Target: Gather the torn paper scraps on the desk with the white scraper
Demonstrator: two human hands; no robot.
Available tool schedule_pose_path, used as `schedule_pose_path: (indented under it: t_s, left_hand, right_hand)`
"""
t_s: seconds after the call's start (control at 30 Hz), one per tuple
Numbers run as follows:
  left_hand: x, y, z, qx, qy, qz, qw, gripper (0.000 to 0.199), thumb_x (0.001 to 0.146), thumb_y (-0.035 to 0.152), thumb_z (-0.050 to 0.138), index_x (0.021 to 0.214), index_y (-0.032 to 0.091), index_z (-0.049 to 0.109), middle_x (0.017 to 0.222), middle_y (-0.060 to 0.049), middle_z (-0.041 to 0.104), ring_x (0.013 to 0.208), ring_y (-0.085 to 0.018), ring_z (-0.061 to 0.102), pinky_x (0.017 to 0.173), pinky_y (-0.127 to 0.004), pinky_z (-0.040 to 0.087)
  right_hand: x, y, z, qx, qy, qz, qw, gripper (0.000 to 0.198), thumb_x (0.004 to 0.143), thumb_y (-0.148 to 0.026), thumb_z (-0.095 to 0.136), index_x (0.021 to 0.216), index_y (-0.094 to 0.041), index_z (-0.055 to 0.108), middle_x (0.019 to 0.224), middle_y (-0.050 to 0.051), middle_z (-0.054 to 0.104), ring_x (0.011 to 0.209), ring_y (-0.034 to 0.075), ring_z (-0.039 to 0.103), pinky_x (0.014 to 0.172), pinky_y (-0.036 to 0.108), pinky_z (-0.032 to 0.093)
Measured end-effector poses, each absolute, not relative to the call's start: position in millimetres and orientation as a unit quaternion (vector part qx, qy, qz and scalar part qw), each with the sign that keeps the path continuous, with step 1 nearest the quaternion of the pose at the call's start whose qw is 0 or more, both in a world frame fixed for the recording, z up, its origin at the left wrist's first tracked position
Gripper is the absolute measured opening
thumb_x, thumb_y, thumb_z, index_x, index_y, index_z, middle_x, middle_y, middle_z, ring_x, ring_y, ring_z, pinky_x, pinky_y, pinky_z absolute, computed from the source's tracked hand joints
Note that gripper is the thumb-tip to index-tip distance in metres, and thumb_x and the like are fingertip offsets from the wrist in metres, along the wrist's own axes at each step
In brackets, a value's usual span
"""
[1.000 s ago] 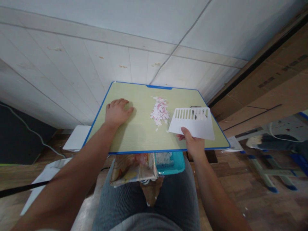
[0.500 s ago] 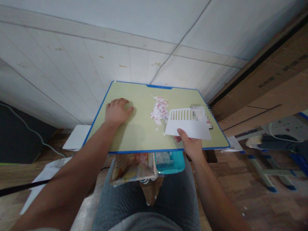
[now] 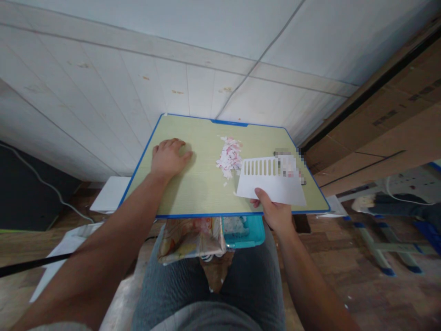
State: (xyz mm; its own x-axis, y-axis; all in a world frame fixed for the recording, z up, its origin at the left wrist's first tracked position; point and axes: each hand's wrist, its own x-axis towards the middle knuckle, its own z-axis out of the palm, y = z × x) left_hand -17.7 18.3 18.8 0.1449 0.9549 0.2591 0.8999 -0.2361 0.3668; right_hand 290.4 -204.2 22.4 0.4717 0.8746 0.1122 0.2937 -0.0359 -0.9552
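The right hand point(image 3: 275, 214) pinches the thin white plastic scraper point(image 3: 270, 181) by its near edge; it looks light and stiff. The left hand point(image 3: 168, 158) lies flat, holding nothing, on the desk point(image 3: 193, 193) beside light, loose paper scraps point(image 3: 229, 157).

matt white plastic scraper point(image 3: 272, 181), smooth wood-look tabletop point(image 3: 200, 184), paper scraps point(image 3: 229, 157)

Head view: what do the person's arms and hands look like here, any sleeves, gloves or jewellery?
Both forearms are bare to the bottom edge of the frame, with no sleeves showing. The left hand and right hand wear no gloves; no rings, watch or wristband can be seen. Grey trousers cover the legs below.
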Motion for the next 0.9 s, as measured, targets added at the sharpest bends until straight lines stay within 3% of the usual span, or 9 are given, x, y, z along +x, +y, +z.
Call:
schedule_pose_path:
  t_s: [0.13, 0.43, 0.67, 0.8, 0.9]
  left_hand:
    - [-17.0, 17.9, 20.5, 0.754, 0.613, 0.223, 0.068, 0.056, 0.108, 0.053, 0.062, 0.153, 0.024, 0.080, 0.169, -0.016, 0.075, 0.163, -0.045, 0.059, 0.138, -0.065, 0.042]
    - [-15.5, 16.5, 21.8, 0.752, 0.618, 0.218, 0.070, 0.060, 0.108, 0.052, 0.061, 0.155, 0.020, 0.078, 0.174, -0.017, 0.071, 0.166, -0.044, 0.057, 0.140, -0.064, 0.039]
    - [-15.3, 16.0, 23.5, 0.752, 0.616, 0.222, 0.072, 0.058, 0.107, 0.053, 0.061, 0.153, 0.022, 0.079, 0.172, -0.016, 0.073, 0.165, -0.044, 0.058, 0.139, -0.065, 0.041]
    - [-15.0, 15.4, 23.4, 0.751, 0.615, 0.228, 0.075, 0.059, 0.107, 0.052, 0.061, 0.154, 0.022, 0.080, 0.172, -0.017, 0.073, 0.165, -0.046, 0.058, 0.139, -0.067, 0.041]
    - [-15.2, 15.7, 22.1, 0.749, 0.615, 0.233, 0.076, 0.057, 0.106, 0.052, 0.063, 0.154, 0.025, 0.080, 0.172, -0.016, 0.072, 0.164, -0.047, 0.058, 0.139, -0.068, 0.040]
  right_hand:
    - [289.2, -207.3, 21.7, -0.665, -0.435, 0.277, 0.540, 0.050, 0.090, -0.073, 0.086, 0.068, -0.030, 0.072, 0.064, 0.006, 0.076, 0.062, 0.027, 0.074, 0.074, 0.045, 0.071]
    - [284.4, -213.8, 25.9, -0.673, -0.435, 0.322, 0.504, 0.051, 0.086, -0.074, 0.089, 0.065, -0.030, 0.075, 0.065, 0.008, 0.079, 0.062, 0.028, 0.075, 0.070, 0.044, 0.072]
    - [284.1, -207.3, 27.4, -0.655, -0.429, 0.284, 0.553, 0.044, 0.090, -0.065, 0.086, 0.069, -0.028, 0.073, 0.063, 0.005, 0.077, 0.059, 0.026, 0.074, 0.075, 0.044, 0.071]
    - [283.7, -210.5, 28.1, -0.669, -0.435, 0.291, 0.528, 0.050, 0.090, -0.070, 0.087, 0.064, -0.029, 0.073, 0.062, 0.006, 0.077, 0.061, 0.028, 0.076, 0.079, 0.047, 0.074]
    - [280.2, -214.2, 26.4, -0.682, -0.419, 0.307, 0.516, 0.053, 0.087, -0.076, 0.090, 0.065, -0.030, 0.075, 0.062, 0.008, 0.078, 0.060, 0.029, 0.076, 0.071, 0.046, 0.074]
